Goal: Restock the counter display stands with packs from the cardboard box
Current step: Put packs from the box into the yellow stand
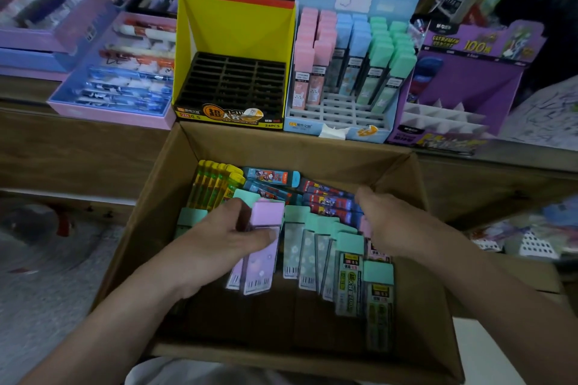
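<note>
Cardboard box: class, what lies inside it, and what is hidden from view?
Inside the cardboard box lie yellow packs, blue-capped packs and mint-capped packs; the left hand grips pink-capped packs. The right hand covers some dark packs, and anything beneath the top layer is hidden.

Both forearms are extended into the cardboard box (150,212). Left hand (225,237) is curled round a pink pack (266,216). Right hand (394,222) is held palm-down near the box's right wall, fingers bent; grip unclear.

A single wide-angle camera worn on the head looked forward and steeply down, close above the cardboard box (281,147) filling the lower centre of the frame. The counter display stands (233,31) spanned the top edge.
</note>
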Demonstrator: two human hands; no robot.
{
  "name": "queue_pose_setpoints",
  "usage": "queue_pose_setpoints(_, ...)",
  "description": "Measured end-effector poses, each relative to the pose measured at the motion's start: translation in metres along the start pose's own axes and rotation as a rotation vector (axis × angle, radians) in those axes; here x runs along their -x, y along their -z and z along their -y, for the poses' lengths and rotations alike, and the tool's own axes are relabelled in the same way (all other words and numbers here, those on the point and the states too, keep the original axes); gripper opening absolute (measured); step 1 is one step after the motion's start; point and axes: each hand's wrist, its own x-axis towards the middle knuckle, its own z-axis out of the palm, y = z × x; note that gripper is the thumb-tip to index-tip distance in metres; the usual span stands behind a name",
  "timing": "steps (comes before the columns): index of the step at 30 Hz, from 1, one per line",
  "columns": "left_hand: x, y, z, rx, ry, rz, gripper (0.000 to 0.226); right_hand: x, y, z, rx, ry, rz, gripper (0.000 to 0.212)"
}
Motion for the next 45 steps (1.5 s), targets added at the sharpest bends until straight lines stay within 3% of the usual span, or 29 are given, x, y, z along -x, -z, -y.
queue_pose_setpoints(2,-0.002,-0.003,0.001,0.118,0.025,0.010,0.067,-0.001,-0.001,0.001,0.026,-0.010,0.033,0.049)
queue_pose_setpoints(6,-0.005,-0.004,0.009,0.216,0.044,0.020,0.046,-0.002,-0.001,0.002,0.027,0.008,0.013,0.039)
queue_pose_setpoints(9,-0.006,-0.005,0.014,0.244,0.034,0.015,0.019,-0.005,0.002,-0.004,-0.058,0.015,0.027,0.056)
queue_pose_setpoints(16,-0.005,-0.008,0.012,0.269,0.073,0.020,0.028,-0.010,0.010,-0.015,-0.413,0.108,-0.036,0.066)
queue_pose_setpoints(19,-0.006,-0.006,0.011,0.287,0.065,0.045,0.007,-0.011,0.011,-0.017,-0.530,0.124,-0.075,0.072)
queue_pose_setpoints(24,-0.005,-0.004,0.008,0.433,0.091,0.067,0.014,-0.011,0.012,-0.021,-0.736,0.148,-0.180,0.067)
queue_pose_setpoints(31,-0.004,-0.007,0.001,0.632,0.115,0.119,0.028,-0.009,0.032,-0.028,-1.083,0.259,-0.166,0.053)
queue_pose_setpoints(38,-0.009,-0.012,-0.020,0.647,0.104,0.151,0.029,-0.005,0.047,-0.007,-1.395,0.357,0.065,0.057)
queue_pose_setpoints(45,-0.013,-0.017,-0.036,0.790,0.046,0.342,0.041,-0.011,0.043,0.014,-1.571,0.363,0.071,0.047)
